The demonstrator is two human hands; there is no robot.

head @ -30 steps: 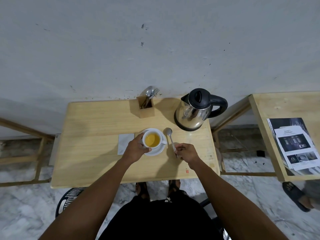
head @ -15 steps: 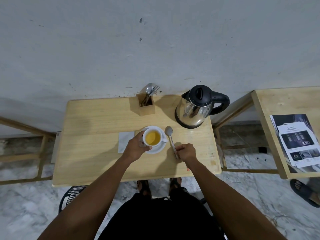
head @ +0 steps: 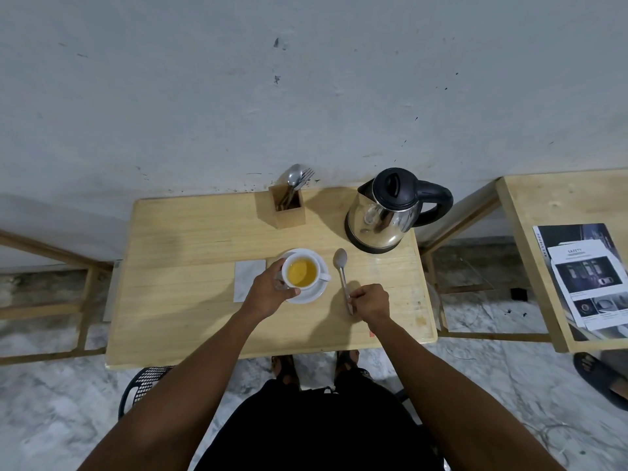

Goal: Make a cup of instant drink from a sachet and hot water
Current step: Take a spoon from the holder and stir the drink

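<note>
Cup (head: 301, 272) of yellow-orange drink stands on a white saucer (head: 314, 295) near the middle of the wooden bench (head: 190, 266), its small handle pointing right. The left grip (head: 268, 294) is clamped on the cup from the left and near side, fingers curled round the far wall and thumb against the near rim, so the cup sits just ahead and to the right of the palm. The right grip (head: 372, 300) pinches the near end of a metal spoon (head: 341, 263), which runs away from the person with its bowl toward the kettle (head: 384, 212); whether the bowl rests on the wood or just above it I cannot tell. Spoon and saucer lie just beside each other without touching. A flat white square (head: 246, 278), sachet or napkin, lies partly under the left grip. At the far edge stands a wooden cutlery holder (head: 286, 212). Leaflets (head: 591, 277) lie on a second bench to the right.
</note>
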